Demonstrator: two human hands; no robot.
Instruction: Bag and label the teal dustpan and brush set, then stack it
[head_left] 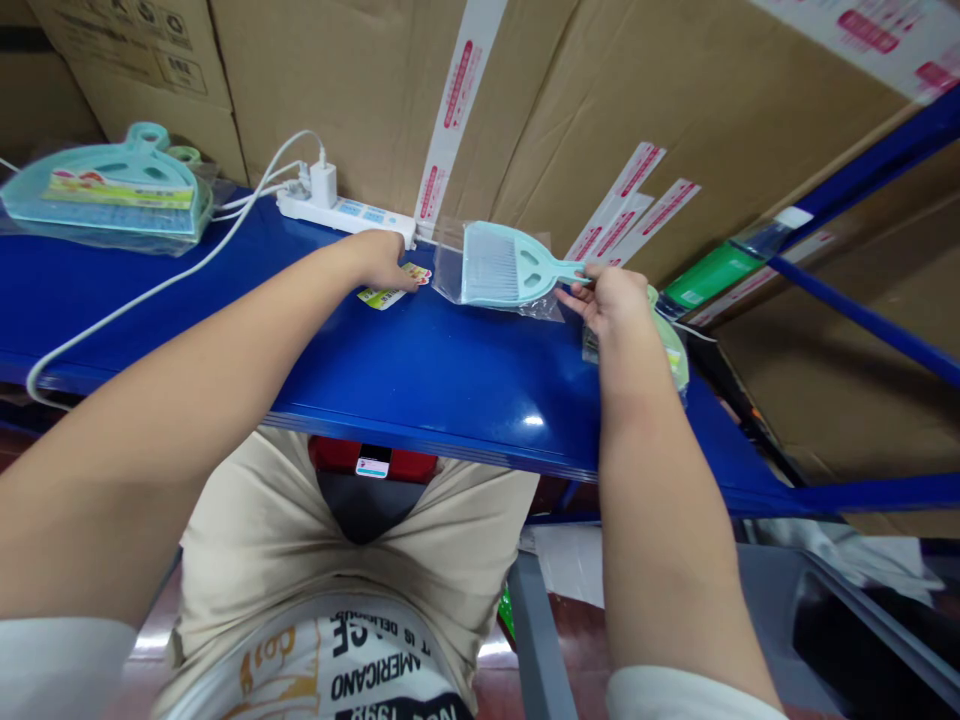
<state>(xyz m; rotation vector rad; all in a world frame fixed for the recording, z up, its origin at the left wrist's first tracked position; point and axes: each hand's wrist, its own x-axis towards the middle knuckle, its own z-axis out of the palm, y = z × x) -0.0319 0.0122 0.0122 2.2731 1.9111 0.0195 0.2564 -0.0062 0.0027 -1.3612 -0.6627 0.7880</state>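
A small light-blue dustpan (536, 270) with a brush (491, 268) lying in it is in the middle of the head view, with a clear plastic bag (448, 275) around or under it. My right hand (616, 297) grips the end of its handle, thumb and index finger closed, other fingers loosely bent. To the left, my left hand (381, 260) is closed over a yellow-green and white label card (382, 298), which shows on both sides of the fingers. Partly hidden behind my right wrist lies a pale green dustpan (672, 345) in plastic.
Bagged light-blue dustpans (97, 205) lie at the left of the blue shelf (450, 370). A white power strip (349, 213) with plugs and a trailing cable (187, 272) runs along the back. Cardboard boxes (337, 90) stand behind. A green-labelled bottle (712, 280) leans at the right.
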